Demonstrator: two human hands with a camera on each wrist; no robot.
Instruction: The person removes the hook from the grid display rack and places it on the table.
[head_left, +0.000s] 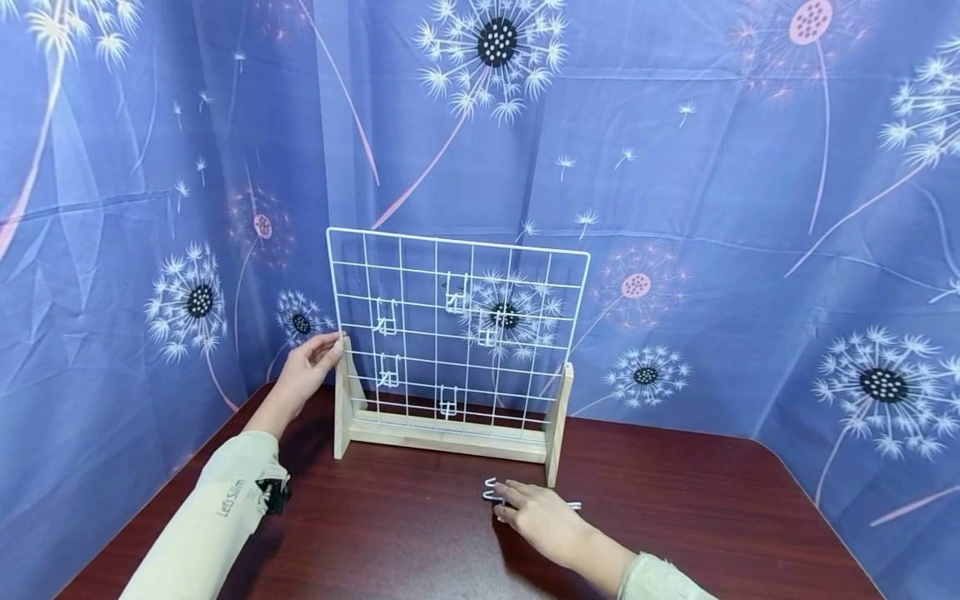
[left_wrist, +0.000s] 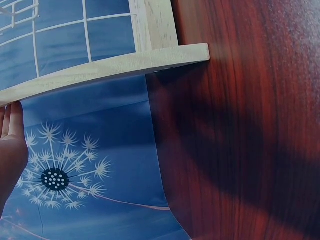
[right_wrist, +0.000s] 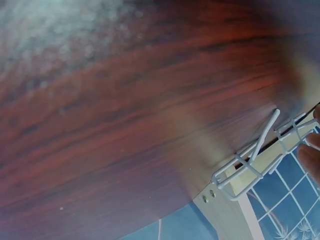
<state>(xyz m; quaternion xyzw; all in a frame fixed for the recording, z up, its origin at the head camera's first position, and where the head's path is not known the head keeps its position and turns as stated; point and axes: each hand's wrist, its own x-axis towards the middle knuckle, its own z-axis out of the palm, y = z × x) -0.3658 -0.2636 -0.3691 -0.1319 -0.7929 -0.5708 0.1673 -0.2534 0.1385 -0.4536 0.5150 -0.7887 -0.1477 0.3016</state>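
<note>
A white wire grid panel (head_left: 457,333) stands upright in a pale wooden stand (head_left: 450,440), with several white wire hooks (head_left: 386,323) hanging on it. My left hand (head_left: 307,371) touches the top of the stand's left upright (head_left: 342,417); its fingers look fairly straight against the wood in the left wrist view. Just in front of the stand's right end, my right hand (head_left: 543,521) grips a white wire hook (head_left: 491,495) low over the table, covering its middle. Close to these fingers (right_wrist: 310,155), the right wrist view shows a hook with a slanting prong (right_wrist: 262,137).
The stand rests on a dark red-brown wooden table (head_left: 390,525). Behind and at both sides hangs a blue dandelion-print cloth (head_left: 675,208). A black device (head_left: 275,493) sits at the left wrist.
</note>
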